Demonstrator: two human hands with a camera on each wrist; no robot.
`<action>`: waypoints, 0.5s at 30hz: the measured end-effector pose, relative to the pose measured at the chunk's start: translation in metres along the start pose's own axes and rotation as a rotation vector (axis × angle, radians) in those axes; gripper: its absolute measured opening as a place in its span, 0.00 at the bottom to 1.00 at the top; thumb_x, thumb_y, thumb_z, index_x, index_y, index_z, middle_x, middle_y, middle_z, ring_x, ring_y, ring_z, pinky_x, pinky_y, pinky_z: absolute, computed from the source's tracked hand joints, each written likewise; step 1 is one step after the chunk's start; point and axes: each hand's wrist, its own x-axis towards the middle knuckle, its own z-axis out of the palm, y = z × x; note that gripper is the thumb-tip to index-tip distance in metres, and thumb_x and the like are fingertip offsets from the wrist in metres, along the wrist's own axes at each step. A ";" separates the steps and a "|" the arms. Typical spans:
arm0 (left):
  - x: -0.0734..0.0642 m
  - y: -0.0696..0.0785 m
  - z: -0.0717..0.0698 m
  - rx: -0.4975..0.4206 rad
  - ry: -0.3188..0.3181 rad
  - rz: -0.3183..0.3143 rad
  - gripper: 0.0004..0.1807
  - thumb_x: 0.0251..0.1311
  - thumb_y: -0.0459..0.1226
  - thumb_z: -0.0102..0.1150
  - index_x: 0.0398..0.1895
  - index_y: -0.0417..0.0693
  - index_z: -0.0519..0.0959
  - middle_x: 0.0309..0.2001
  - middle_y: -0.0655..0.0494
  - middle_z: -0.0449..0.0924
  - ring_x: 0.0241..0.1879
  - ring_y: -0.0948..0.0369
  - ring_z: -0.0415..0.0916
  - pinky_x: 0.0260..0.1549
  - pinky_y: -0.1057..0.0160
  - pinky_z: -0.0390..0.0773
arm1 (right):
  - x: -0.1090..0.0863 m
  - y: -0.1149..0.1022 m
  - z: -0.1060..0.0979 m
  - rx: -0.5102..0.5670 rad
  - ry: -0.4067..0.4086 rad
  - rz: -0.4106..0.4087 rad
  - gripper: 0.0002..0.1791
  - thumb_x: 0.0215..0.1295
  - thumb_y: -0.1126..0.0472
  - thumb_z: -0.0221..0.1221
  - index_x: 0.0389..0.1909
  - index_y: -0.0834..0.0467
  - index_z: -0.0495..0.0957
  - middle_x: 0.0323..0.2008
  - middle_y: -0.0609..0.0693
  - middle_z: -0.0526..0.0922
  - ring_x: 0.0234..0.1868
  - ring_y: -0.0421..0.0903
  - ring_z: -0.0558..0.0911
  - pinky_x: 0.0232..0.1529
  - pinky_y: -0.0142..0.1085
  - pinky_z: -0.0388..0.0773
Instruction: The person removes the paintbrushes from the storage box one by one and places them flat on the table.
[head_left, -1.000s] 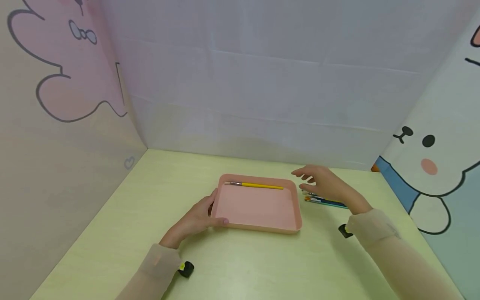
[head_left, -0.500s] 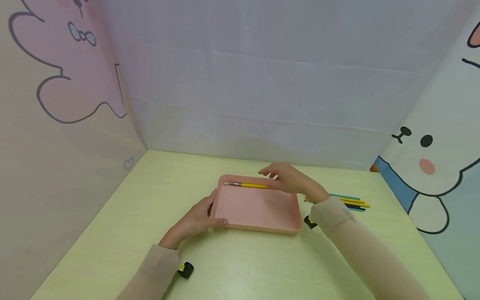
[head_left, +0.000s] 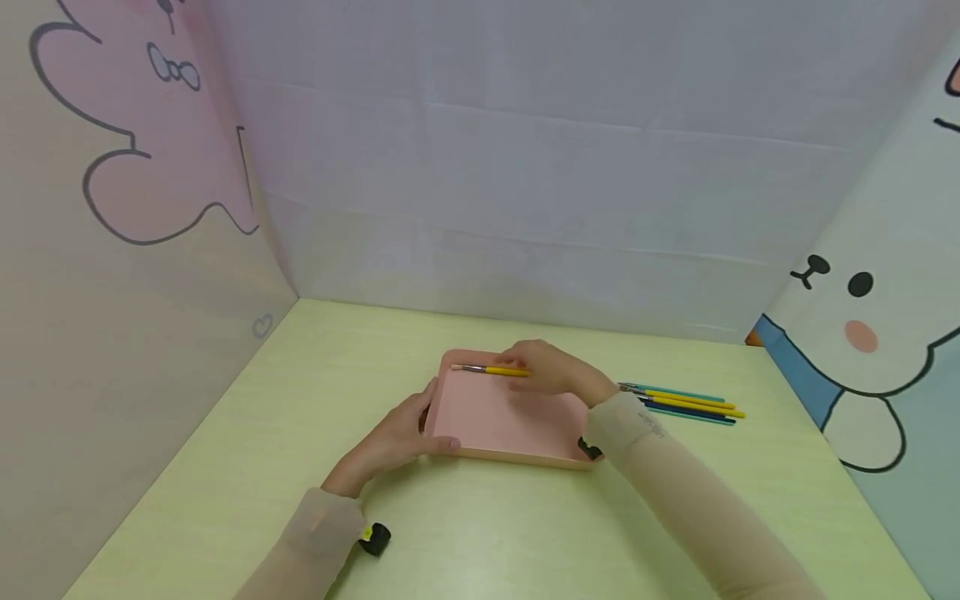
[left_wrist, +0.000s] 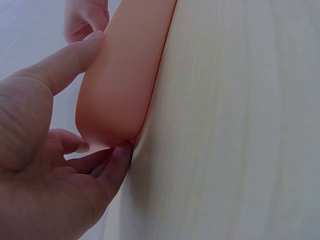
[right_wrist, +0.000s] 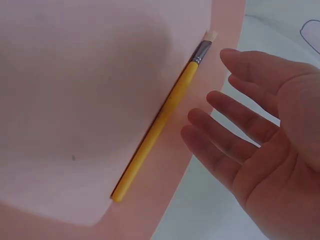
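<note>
A pink tray lies on the table, a yellow-handled paintbrush inside along its far wall. My left hand grips the tray's near left corner. In the left wrist view its thumb is at the rim and the other fingers curl against the end wall. Above the tray's far side is my right hand, covering the brush handle's end in the head view. From the right wrist, the brush shows whole, bristles pale, and the right hand has its fingers spread loosely beside it, holding nothing.
Several more paintbrushes, with yellow, teal and dark blue handles, lie in a bunch on the table to the tray's right. A pale cloth wall closes off the back, with cartoon-printed sheets at both sides.
My right hand has moved left from above the brush bunch to over the tray's far side, near the yellow brush. The left hand keeps its grip on the tray, which stays put.
</note>
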 end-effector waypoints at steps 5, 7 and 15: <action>0.000 0.000 -0.001 -0.005 0.002 -0.006 0.65 0.59 0.50 0.79 0.89 0.55 0.42 0.79 0.48 0.61 0.69 0.52 0.69 0.70 0.43 0.67 | 0.006 -0.001 0.004 -0.080 -0.038 -0.017 0.24 0.76 0.62 0.64 0.69 0.61 0.79 0.55 0.57 0.83 0.54 0.53 0.80 0.59 0.50 0.77; 0.000 0.000 -0.001 -0.006 0.003 -0.010 0.65 0.59 0.50 0.79 0.89 0.56 0.42 0.79 0.49 0.60 0.69 0.53 0.69 0.70 0.44 0.66 | 0.008 -0.002 0.006 -0.092 -0.062 0.015 0.21 0.77 0.62 0.63 0.68 0.59 0.80 0.49 0.55 0.83 0.48 0.50 0.79 0.54 0.48 0.77; 0.001 0.000 -0.001 -0.021 -0.010 -0.003 0.64 0.61 0.48 0.78 0.89 0.53 0.41 0.79 0.47 0.60 0.68 0.52 0.69 0.70 0.44 0.67 | 0.012 -0.004 0.010 -0.089 -0.086 0.122 0.18 0.78 0.62 0.60 0.65 0.57 0.81 0.47 0.55 0.81 0.41 0.49 0.74 0.48 0.45 0.73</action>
